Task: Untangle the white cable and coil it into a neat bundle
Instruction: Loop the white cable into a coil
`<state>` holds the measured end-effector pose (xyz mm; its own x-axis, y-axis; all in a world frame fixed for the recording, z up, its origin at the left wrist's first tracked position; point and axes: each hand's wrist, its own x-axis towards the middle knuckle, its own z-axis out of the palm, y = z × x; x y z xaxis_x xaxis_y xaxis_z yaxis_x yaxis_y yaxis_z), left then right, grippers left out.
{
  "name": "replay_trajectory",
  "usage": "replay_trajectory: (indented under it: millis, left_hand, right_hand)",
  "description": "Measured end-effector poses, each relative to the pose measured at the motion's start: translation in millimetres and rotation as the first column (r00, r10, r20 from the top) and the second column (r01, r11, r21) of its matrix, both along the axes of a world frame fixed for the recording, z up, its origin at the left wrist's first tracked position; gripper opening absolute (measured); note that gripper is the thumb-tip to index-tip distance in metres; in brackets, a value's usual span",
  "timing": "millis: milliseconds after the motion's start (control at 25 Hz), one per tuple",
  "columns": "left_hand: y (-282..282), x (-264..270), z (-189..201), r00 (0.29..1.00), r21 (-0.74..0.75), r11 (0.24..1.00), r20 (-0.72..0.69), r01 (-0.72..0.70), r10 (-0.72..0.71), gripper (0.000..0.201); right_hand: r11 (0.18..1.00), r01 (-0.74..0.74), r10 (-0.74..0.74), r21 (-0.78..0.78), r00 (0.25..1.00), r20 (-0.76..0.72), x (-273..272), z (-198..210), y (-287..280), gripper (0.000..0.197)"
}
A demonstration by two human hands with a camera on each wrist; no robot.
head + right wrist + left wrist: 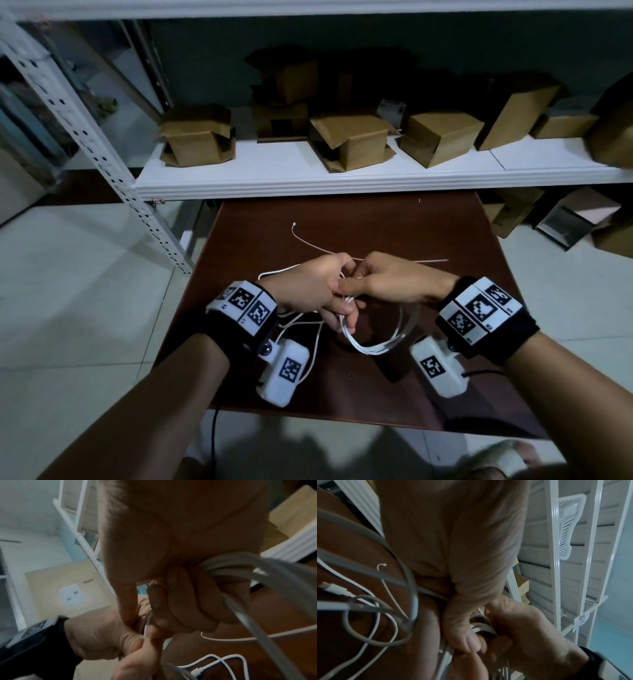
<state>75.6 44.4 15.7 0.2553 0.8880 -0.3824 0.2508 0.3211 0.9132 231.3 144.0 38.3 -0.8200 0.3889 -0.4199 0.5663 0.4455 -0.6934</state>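
A thin white cable (368,346) hangs in several loops above the brown table (428,233). My left hand (317,287) and right hand (380,279) meet over the table's middle, both curled round the gathered loops. In the right wrist view the fingers (185,601) wrap a thick bunch of cable (228,566). The left wrist view shows the thumb (462,632) pressing strands of cable (481,627), with loose loops (373,622) and a connector (332,588) on the table. A loose end (295,226) trails toward the far edge.
A white metal shelf (342,171) with several cardboard boxes (352,140) stands just beyond the table. More boxes (579,219) lie on the tiled floor at the right. A perforated shelf post (102,161) slants down at the left.
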Motion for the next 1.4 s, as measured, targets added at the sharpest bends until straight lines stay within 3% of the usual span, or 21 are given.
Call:
replay_trajectory:
  millis: [80,240,480,560,680,840,1120,1280,1400]
  left_hand:
    - [2.1,-2.5,3.5,1.000,0.015,1.000,0.010,-0.005,0.005,0.040]
    - [1.7,-8.4,9.6,0.998,0.037,0.999,0.047,-0.032,0.031,0.047]
    - [0.4,-10.1,12.4,0.989,0.028,0.995,0.117,-0.098,0.094,0.088]
    - [0.1,-14.0,13.1,0.984,0.054,0.991,0.133,-0.126,0.118,0.092]
    - [-0.6,-18.8,17.6,0.982,0.061,0.991,0.154,-0.119,0.108,0.074]
    - [-4.5,-25.9,28.4,0.990,0.116,0.993,0.141,-0.022,0.005,0.037]
    - [-3.3,-21.5,26.2,0.993,0.227,0.971,0.102,-0.075,0.053,0.012]
    - [-1.4,-15.1,20.7,0.979,0.239,0.957,0.155,-0.165,0.131,0.025]
    - [2.7,-13.5,18.3,0.968,0.309,0.925,0.187,-0.219,0.167,0.030]
  right_hand:
    - [1.000,-0.006,0.007,0.016,0.999,-0.050,-0.9,-0.3,-0.3,0.068]
    - [0.990,0.055,-0.082,-0.131,0.975,-0.205,-1.9,0.6,-1.6,0.056]
    - [0.983,0.085,-0.119,-0.161,0.968,-0.219,-4.3,-3.2,-1.8,0.051]
    - [0.981,0.093,-0.135,-0.169,0.957,-0.258,-4.3,1.8,-2.4,0.049]
    - [0.979,0.090,-0.145,-0.184,0.939,-0.312,-2.7,8.4,-4.0,0.048]
    - [0.927,0.155,-0.286,-0.342,0.882,-0.374,1.3,19.9,-4.2,0.048]
    - [0.849,0.258,-0.469,-0.461,0.771,-0.431,2.6,23.7,3.9,0.050]
    - [0.789,0.347,-0.589,-0.508,0.665,-0.460,3.4,27.7,5.9,0.050]
    - [0.758,0.353,-0.626,-0.549,0.631,-0.458,2.5,25.3,8.6,0.049]
